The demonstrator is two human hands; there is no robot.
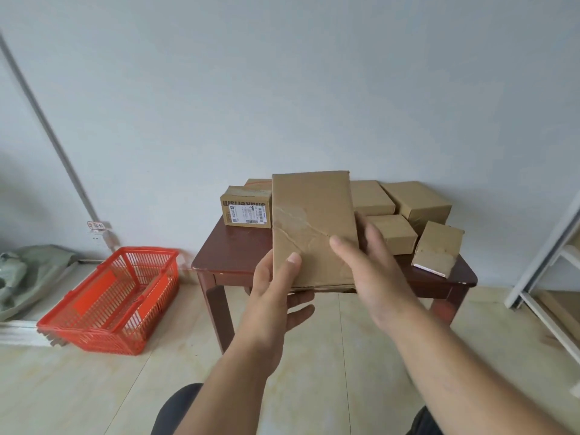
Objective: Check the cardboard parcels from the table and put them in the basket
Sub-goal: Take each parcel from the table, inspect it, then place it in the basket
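Hands hold one flat parcel (312,227) upright above the counter's (238,255) front edge: left hand (276,296) pinching its bottom, right hand (367,265) gripping its side.

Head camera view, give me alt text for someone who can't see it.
Both hands, left and right, hold a flat cardboard parcel upright before a small brown table carrying more parcels. A red basket sits on the floor to its left.
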